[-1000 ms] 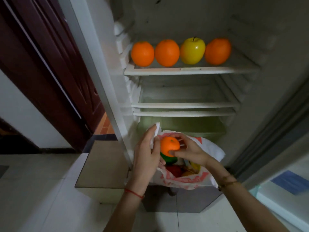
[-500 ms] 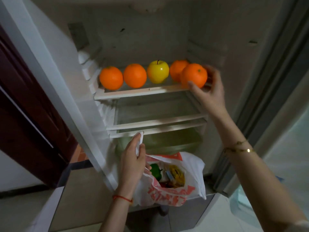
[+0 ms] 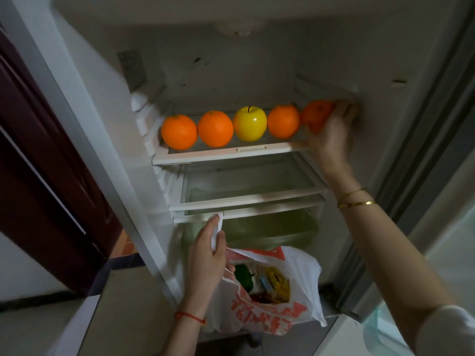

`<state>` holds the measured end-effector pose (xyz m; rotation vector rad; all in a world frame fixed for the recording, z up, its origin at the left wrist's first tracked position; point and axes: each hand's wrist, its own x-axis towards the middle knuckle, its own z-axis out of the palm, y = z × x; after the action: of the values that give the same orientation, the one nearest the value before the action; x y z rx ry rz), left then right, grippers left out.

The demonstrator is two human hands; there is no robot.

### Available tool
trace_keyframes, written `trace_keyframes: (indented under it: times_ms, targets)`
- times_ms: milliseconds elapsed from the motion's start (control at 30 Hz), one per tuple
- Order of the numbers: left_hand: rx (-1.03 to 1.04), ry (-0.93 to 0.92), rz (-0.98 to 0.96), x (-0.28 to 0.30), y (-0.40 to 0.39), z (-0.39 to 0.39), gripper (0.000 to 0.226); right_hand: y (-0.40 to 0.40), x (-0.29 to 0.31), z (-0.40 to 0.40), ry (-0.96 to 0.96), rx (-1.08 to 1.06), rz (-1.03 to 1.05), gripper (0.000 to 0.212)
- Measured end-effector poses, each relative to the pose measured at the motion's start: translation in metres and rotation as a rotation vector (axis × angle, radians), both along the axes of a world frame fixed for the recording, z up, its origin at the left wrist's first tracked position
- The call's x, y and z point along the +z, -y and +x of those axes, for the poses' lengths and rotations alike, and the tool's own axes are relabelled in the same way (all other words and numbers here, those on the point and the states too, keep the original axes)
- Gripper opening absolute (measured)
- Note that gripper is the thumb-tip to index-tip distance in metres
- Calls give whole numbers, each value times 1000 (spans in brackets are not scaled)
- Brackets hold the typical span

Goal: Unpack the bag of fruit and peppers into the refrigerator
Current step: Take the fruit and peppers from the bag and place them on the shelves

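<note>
The plastic bag (image 3: 270, 304), low before the open refrigerator, is held by its handle, pinched in the left hand (image 3: 208, 255). At the top shelf's (image 3: 226, 153) right end, the orange (image 3: 316, 114) is cupped in the right hand (image 3: 331, 129). If released near the edge, it could roll off.
</note>
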<state>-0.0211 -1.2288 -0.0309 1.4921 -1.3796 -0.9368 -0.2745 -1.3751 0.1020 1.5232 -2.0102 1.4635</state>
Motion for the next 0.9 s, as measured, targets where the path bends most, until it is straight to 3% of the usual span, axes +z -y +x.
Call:
trace_keyframes:
  times_ms: [233,500,567,633,667,767,900]
  targets:
    - [9,-23,18,3,-5,1,48,1,-6,5,-101,-130,72,72]
    - [38,-58,-15,7,-20,4,49,-12,-26,2,6,-43,-15,70]
    - [40,-53,-28,6,-25,5,49,-30,-35,12,11,97,-114,57]
    - [38,-50,-37,5,-29,8,49,-57,-47,29,3,348,-152,26]
    - [39,-47,-42,4,-31,10,49,-73,-55,38,9,484,-94,20]
    - [55,-42,-50,2,-38,15,48,-110,-92,62,21,829,255,31]
    - [104,-27,-76,-6,-46,22,46,-127,-158,73,52,1069,801,24]
